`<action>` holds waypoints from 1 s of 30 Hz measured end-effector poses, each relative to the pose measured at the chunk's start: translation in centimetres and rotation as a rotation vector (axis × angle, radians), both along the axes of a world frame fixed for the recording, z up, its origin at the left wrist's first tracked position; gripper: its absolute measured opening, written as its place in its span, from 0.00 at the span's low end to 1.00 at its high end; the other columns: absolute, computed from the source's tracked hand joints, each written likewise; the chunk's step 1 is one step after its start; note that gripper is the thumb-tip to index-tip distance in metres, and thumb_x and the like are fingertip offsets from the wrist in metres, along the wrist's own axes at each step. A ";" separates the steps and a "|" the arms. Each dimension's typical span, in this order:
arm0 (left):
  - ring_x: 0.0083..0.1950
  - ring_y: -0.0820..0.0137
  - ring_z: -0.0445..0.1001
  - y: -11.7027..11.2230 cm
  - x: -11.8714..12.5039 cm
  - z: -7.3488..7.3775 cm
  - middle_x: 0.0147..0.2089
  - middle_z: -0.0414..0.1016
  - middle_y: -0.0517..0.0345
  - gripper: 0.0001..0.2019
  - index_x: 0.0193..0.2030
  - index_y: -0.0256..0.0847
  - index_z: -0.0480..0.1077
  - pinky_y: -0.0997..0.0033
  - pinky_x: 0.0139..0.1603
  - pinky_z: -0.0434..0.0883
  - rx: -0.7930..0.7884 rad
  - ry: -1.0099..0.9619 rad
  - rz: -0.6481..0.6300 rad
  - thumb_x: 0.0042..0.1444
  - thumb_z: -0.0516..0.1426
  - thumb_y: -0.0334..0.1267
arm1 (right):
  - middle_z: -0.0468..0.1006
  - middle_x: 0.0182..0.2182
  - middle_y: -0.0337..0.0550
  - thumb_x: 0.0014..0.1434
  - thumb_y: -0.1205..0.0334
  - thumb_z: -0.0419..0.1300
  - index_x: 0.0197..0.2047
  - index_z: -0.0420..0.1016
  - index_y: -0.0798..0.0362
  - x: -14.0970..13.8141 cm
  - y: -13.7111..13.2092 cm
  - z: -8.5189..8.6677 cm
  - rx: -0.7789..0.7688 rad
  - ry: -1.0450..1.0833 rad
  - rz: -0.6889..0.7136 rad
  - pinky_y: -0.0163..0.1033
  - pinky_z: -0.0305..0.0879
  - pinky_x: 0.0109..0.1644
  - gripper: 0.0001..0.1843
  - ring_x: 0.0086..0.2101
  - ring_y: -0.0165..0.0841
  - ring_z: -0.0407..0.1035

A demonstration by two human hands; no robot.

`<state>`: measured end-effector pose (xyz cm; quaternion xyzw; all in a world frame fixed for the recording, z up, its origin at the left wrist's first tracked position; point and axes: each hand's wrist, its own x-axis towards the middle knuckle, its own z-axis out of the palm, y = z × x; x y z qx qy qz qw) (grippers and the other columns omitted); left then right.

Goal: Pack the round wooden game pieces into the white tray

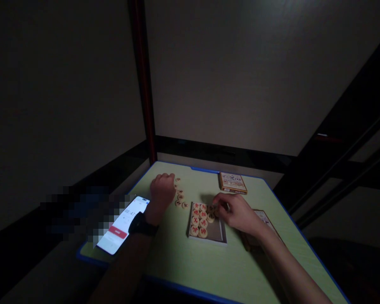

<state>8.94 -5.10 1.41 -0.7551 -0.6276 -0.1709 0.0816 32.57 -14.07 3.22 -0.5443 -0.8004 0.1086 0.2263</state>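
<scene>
A shallow open box [214, 233] lies on the table, with red-marked Chinese chess pieces [203, 223] in two columns along its left side. Dark-marked pieces [210, 218] sit at its upper right. Over that corner, my right hand [236, 211] is closed in a pinch on a round chess piece [217, 212], partly hidden by the fingers. My left hand [162, 188], with a dark watch on the wrist, is curled closed at the table's left; whatever it may hold is hidden. Right beside it lie several loose dark-marked pieces [180, 197] on the tabletop.
A lit phone [122, 228] showing a timer lies at the left edge, partly behind my left wrist. A printed box [233, 182] is at the back right. Another flat printed item [266, 219] lies under my right forearm. The pale green table [177, 261] has a blue rim; walls stand behind.
</scene>
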 end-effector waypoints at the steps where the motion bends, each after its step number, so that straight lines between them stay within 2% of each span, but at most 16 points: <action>1: 0.48 0.54 0.74 0.2 -0.6 0.0 0.43 0.76 0.43 0.14 0.46 0.36 0.73 0.59 0.45 0.70 -0.046 0.055 0.039 0.59 0.49 0.28 | 0.76 0.24 0.38 0.51 0.70 0.52 0.37 0.76 0.52 0.0 0.1 -0.1 0.015 -0.012 -0.010 0.33 0.56 0.30 0.13 0.25 0.30 0.67; 4: 0.46 0.55 0.75 0.6 -1.6 -0.6 0.44 0.75 0.40 0.13 0.44 0.34 0.73 0.60 0.43 0.71 -0.196 0.131 0.083 0.61 0.48 0.28 | 0.77 0.25 0.39 0.51 0.70 0.52 0.37 0.77 0.53 -0.1 0.2 -0.3 0.031 -0.046 -0.013 0.33 0.57 0.31 0.14 0.25 0.30 0.68; 7: 0.47 0.57 0.75 0.8 -1.7 -1.3 0.45 0.75 0.40 0.13 0.45 0.34 0.73 0.61 0.44 0.71 -0.268 0.134 0.064 0.61 0.48 0.28 | 0.79 0.28 0.42 0.52 0.70 0.52 0.36 0.77 0.53 -0.3 0.2 -0.3 0.024 -0.082 -0.005 0.33 0.59 0.33 0.14 0.28 0.32 0.70; 13: 0.50 0.61 0.72 1.4 -1.7 -2.6 0.47 0.75 0.44 0.13 0.46 0.34 0.72 0.65 0.52 0.68 -0.227 0.093 -0.075 0.60 0.49 0.26 | 0.81 0.31 0.42 0.54 0.69 0.51 0.37 0.77 0.52 -0.4 0.2 -0.2 0.022 -0.142 -0.011 0.34 0.59 0.36 0.14 0.31 0.33 0.72; 17: 0.51 0.61 0.72 2.0 -1.6 -3.0 0.48 0.75 0.44 0.14 0.46 0.34 0.73 0.65 0.53 0.67 -0.256 0.045 -0.148 0.57 0.50 0.24 | 0.81 0.31 0.43 0.54 0.69 0.51 0.37 0.77 0.53 -0.3 0.3 -0.4 0.022 -0.179 -0.026 0.34 0.59 0.35 0.14 0.31 0.33 0.72; 26: 0.48 0.63 0.74 2.8 -1.8 -3.2 0.44 0.78 0.47 0.12 0.43 0.36 0.74 0.67 0.52 0.68 -0.249 -0.015 -0.163 0.56 0.53 0.26 | 0.81 0.33 0.44 0.54 0.69 0.51 0.38 0.77 0.53 -0.3 0.3 -0.3 0.019 -0.218 -0.035 0.35 0.59 0.36 0.14 0.33 0.34 0.73; 30: 0.49 0.64 0.74 3.1 -2.4 -2.9 0.46 0.78 0.48 0.14 0.47 0.35 0.74 0.68 0.53 0.67 -0.228 -0.047 -0.142 0.56 0.53 0.27 | 0.81 0.34 0.44 0.55 0.69 0.52 0.39 0.76 0.53 -0.3 0.3 -0.4 0.021 -0.227 -0.051 0.35 0.59 0.37 0.13 0.34 0.34 0.74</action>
